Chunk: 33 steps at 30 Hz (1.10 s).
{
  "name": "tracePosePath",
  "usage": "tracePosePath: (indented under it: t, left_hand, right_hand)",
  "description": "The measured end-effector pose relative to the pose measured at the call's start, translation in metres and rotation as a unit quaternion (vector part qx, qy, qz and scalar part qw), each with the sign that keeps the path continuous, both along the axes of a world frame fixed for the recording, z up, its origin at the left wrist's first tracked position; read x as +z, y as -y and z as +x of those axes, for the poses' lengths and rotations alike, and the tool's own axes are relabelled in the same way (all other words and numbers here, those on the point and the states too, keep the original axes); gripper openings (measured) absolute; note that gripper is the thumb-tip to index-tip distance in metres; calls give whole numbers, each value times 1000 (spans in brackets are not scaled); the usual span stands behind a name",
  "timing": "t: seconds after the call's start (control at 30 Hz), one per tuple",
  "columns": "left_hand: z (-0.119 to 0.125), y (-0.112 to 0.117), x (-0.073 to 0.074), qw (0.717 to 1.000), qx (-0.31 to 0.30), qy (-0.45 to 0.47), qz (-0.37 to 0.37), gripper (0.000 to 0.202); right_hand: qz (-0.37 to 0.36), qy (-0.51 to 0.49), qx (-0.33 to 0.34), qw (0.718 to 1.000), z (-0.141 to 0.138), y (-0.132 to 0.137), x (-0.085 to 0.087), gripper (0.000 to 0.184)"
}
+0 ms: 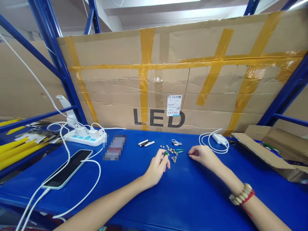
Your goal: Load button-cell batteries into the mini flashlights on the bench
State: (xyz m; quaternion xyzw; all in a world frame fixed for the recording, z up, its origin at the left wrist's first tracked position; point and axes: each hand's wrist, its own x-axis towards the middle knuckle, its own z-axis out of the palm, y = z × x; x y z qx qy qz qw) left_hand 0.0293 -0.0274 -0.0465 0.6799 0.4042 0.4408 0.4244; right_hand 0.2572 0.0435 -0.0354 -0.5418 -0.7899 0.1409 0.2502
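My left hand (157, 166) is closed, with a small green cylindrical piece (166, 153) held upright between thumb and forefinger. To its right, my right hand (203, 155) has its thumb and fingertips pressed together in a pinch just above the blue tabletop; what they hold, if anything, is too small to make out. Between the two hands lie several small round silver metal parts (172, 150) and a green piece with a metal end (180, 150). A small looped white cord (176, 142) rests behind them. Silver and dark metal tubes (146, 143) lie farther left.
On the left are a phone (68, 168) with white cables and a white power strip (85, 138). A pixelated flat object (115, 147) lies nearby. At right stand a coiled white cable with adapter (218, 138) and an open cardboard box (269, 157). A cardboard wall (120, 93) closes the back.
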Motion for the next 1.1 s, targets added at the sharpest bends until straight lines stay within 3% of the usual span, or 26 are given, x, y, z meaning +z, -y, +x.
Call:
tracePosePath:
  t: [0.1,0.3,0.33,0.4,0.47,0.67,0.9,1.1]
  left_hand:
    - [0,0,-1,1000,4,-22,19,24]
    - [0,1,1,996,-4,-77,44,22]
    - [1,2,2,995,-6,-86,46,22]
    - [2,4,4,994,-6,-98,52,22]
    - [4,7,5,993,-8,-106,57,22]
    - [7,15,9,990,-39,-100,91,21]
    - [5,13,8,988,-19,-105,110,25]
    - [1,9,4,985,-18,-94,143,26]
  right_hand:
    - [-29,-78,7,996,-4,1,5,13]
    - [-120,-239,46,962,-26,19,14,48]
    - [-141,-273,58,950,-30,23,16,52]
    - [-221,-418,65,879,-37,31,19,52]
    - [-254,-460,66,848,-41,37,22,45]
    - [-287,-430,124,847,-42,45,27,28]
    - [-258,-401,151,866,-39,47,36,31]
    - [-282,-403,156,856,-38,43,32,30]
